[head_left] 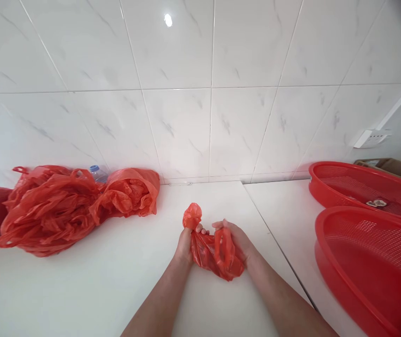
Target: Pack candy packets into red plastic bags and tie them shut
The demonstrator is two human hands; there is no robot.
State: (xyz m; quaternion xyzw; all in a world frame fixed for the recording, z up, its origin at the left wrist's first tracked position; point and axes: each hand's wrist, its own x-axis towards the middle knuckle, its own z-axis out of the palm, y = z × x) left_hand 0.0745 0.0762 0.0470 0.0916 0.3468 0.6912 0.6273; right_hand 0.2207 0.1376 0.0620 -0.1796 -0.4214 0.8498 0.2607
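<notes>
A red plastic bag (pixel 207 252) is stretched between my two hands, just above the white tabletop. My left hand (pixel 185 243) is closed around its bunched left end, and a crumpled tuft sticks up above the thumb. At the other end, my right hand (pixel 238 238) grips the bag from the right side; a looped handle of the bag stands up in front of the palm. The bag covers part of the right fingers. What the bag holds, if anything, is hidden.
To the left lies a big heap of red plastic bags (pixel 53 210), beside a rolled-open red bag (pixel 130 192) stuffed with more. A clear bottle (pixel 98 174) with a blue cap stands behind. Two red baskets (pixel 330 224) are at right, near a wall socket (pixel 372 138).
</notes>
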